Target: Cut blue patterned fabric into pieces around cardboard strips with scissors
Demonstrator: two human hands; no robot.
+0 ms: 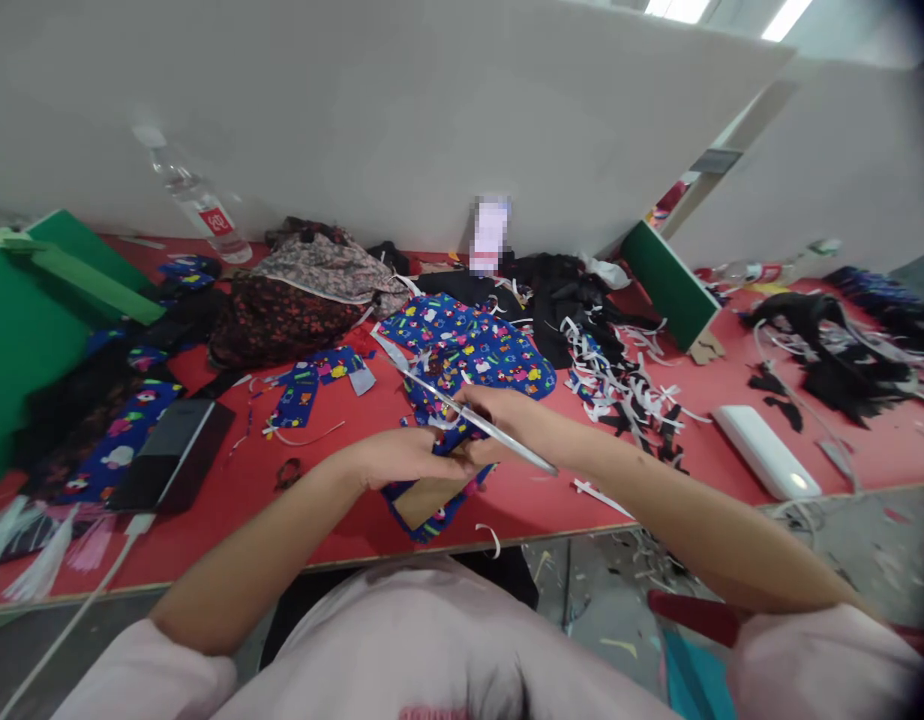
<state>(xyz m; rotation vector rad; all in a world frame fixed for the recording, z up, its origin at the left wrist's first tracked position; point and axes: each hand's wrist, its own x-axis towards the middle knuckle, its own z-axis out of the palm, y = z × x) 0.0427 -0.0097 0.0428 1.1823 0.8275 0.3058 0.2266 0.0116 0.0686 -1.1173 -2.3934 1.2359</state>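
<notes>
Above the red table (274,530), left hand (403,456) pinches blue patterned fabric (454,436) and right hand (513,412) clasps a metal tool (516,446).

"Which fingertips show?"

"Hardly any. Those of the left hand (411,455) and the right hand (511,408) are largely hidden where they meet, and a silver tool (507,437) covers part of the right."

"And the upright pale thing (490,235) at the back?"

"Pixelated, unreadable."

"What do the edges cut?"

"The green board (16,380) at left, the white cable (72,629) at lower left, and the shirt's red lettering (432,713) at the bottom."
</notes>
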